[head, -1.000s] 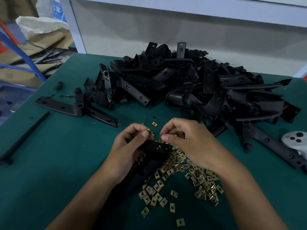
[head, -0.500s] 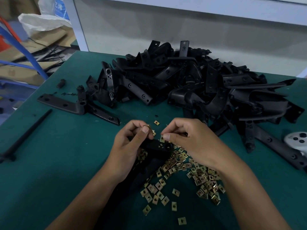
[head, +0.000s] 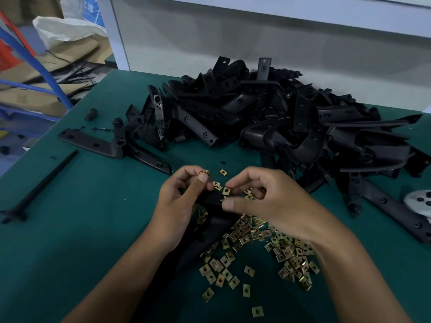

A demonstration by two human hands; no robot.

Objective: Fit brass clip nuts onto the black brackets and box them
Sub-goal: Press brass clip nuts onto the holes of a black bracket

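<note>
A black rod (head: 42, 185) lies left of the bracket (head: 210, 206) I hold, which is mostly hidden under my hands. My left hand (head: 179, 201) pinches a brass clip nut (head: 205, 171) above it; my right hand (head: 263, 201) pinches another nut (head: 226, 190) at its end. Loose nuts (head: 254, 250) litter the green counter (head: 70, 241) right of it; the bracket pile (head: 268, 117) sits behind, and a white object (head: 419, 203) is cut off far right.

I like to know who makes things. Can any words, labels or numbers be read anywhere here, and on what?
Blue label on the white sack at the top left: a few white characters, cut off and too blurred to read for certain.
Black brackets: no readable marking.
Brass clip nuts: no readable marking.
White round object at the right edge: no text visible.
</note>
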